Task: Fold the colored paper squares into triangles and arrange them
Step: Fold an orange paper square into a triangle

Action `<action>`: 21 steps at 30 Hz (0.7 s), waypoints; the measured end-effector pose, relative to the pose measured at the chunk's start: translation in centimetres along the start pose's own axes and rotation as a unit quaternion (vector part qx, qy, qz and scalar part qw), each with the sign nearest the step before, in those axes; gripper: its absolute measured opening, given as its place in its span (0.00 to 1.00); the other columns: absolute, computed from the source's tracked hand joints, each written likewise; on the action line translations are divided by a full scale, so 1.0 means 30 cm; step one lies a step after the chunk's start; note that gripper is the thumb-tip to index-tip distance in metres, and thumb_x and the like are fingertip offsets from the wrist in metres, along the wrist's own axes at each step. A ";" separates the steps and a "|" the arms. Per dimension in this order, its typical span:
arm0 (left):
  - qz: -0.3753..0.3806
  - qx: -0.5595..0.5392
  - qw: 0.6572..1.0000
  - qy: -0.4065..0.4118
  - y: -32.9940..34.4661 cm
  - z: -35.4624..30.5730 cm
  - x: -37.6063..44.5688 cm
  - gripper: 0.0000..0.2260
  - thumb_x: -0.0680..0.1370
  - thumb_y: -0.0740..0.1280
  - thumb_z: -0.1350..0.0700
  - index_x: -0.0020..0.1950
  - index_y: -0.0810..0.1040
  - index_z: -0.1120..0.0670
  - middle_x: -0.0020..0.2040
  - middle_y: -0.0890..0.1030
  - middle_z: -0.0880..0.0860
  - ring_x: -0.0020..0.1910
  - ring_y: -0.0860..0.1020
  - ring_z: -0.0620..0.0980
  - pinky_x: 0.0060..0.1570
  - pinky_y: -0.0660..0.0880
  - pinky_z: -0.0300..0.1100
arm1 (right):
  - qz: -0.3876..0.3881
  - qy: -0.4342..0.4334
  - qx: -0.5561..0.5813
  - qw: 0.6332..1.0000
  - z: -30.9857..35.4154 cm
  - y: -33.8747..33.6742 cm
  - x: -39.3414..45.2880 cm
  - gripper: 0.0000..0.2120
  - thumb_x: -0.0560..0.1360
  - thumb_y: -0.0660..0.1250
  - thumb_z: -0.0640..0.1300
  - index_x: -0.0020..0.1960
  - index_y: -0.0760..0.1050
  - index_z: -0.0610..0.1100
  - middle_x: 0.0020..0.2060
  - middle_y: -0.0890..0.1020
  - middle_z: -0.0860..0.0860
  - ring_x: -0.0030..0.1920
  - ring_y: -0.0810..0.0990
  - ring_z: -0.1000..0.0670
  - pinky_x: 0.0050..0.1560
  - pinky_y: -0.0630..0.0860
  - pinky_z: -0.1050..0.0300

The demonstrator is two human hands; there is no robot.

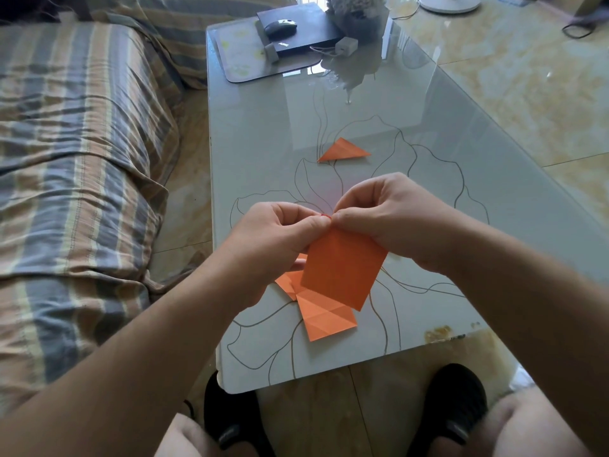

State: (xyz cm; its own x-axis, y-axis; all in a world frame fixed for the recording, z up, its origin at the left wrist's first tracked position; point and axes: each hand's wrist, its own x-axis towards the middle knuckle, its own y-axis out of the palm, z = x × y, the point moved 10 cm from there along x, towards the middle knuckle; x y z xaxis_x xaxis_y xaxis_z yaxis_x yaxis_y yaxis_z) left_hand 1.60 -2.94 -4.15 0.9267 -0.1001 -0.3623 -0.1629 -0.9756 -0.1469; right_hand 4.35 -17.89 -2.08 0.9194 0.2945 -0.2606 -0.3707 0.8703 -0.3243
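Nearest the camera, two bare knees and a pair of black shoes (456, 404) rest on a marbled tile floor (527, 94). Just ahead stands a long glass-topped table (263, 133) with a flower outline drawn under its surface. Near its front edge lie creased orange paper squares (324, 318), overlapping one another, partly hidden by the sheet held above them.

Over these, both hands meet at the top corner of an orange sheet (342, 268) that hangs down, lifted off the table. The left hand (276, 232) pinches that corner between thumb and curled fingers; the right hand (389, 212) pinches the same corner from the other side, its fingers bent inward, thumb tips nearly touching the left's.

Farther along the table, well apart from the hands, a folded orange triangle (342, 150) lies flat on the glass. At the far end sit a grey mat (244, 57), a black laptop (296, 31) with a mouse (280, 27) on it, a small white charger (346, 45) and a vase (359, 14). A sofa with a striped cover (75, 143) runs along the left.
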 end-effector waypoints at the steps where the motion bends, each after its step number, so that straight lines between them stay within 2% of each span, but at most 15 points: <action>1: 0.002 -0.001 1.000 -0.004 0.001 0.003 -0.001 0.08 0.81 0.71 0.55 0.52 0.85 0.59 0.45 0.87 0.57 0.42 0.85 0.50 0.38 0.80 0.41 | -0.004 -0.001 0.002 1.000 0.000 -0.001 0.000 0.06 0.77 0.73 0.42 0.41 0.85 0.44 0.32 0.84 0.51 0.33 0.81 0.55 0.33 0.75 0.60; 5: 0.004 0.002 1.000 0.008 0.001 -0.002 -0.002 0.07 0.82 0.70 0.57 0.51 0.84 0.60 0.44 0.85 0.58 0.42 0.83 0.53 0.40 0.80 0.47 | -0.011 -0.003 0.011 1.000 0.002 -0.002 0.000 0.07 0.76 0.73 0.42 0.40 0.85 0.44 0.32 0.83 0.50 0.33 0.80 0.54 0.33 0.75 0.59; 8: 0.009 0.000 1.000 0.021 0.010 -0.009 0.001 0.07 0.82 0.70 0.57 0.47 0.86 0.56 0.43 0.85 0.57 0.41 0.82 0.54 0.45 0.78 0.51 | -0.015 -0.003 0.022 1.000 0.001 0.003 0.000 0.08 0.76 0.73 0.42 0.39 0.84 0.44 0.30 0.82 0.51 0.32 0.79 0.54 0.31 0.74 0.60; 13: -0.001 0.001 1.000 0.017 0.008 -0.002 0.004 0.07 0.73 0.71 0.49 0.42 0.87 0.49 0.41 0.86 0.55 0.40 0.82 0.53 0.46 0.78 0.51 | -0.019 0.001 0.056 0.998 -0.003 0.006 0.006 0.07 0.76 0.73 0.40 0.39 0.84 0.43 0.31 0.81 0.49 0.33 0.78 0.52 0.36 0.74 0.55; 17: 0.008 0.002 1.000 0.025 0.006 -0.009 0.003 0.08 0.81 0.70 0.56 0.43 0.86 0.53 0.41 0.85 0.56 0.40 0.82 0.53 0.47 0.78 0.53 | -0.012 0.004 0.071 0.997 -0.008 0.012 0.008 0.07 0.77 0.73 0.40 0.40 0.84 0.43 0.32 0.82 0.48 0.35 0.78 0.51 0.40 0.74 0.51; 21: 0.021 0.030 0.999 0.022 0.009 -0.010 0.000 0.07 0.81 0.70 0.58 0.44 0.85 0.54 0.41 0.85 0.55 0.38 0.81 0.52 0.45 0.77 0.50 | -0.014 0.003 0.061 0.998 -0.009 0.013 0.007 0.07 0.77 0.73 0.41 0.40 0.84 0.42 0.32 0.82 0.48 0.34 0.79 0.51 0.39 0.75 0.52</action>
State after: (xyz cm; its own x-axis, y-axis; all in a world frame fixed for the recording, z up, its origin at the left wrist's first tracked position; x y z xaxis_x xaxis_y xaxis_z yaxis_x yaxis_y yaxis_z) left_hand 1.67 -3.27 -3.92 0.9328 -0.1498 -0.3278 -0.2197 -0.9573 -0.1878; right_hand 4.37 -17.60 -2.50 0.9282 0.2673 -0.2587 -0.3258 0.9199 -0.2184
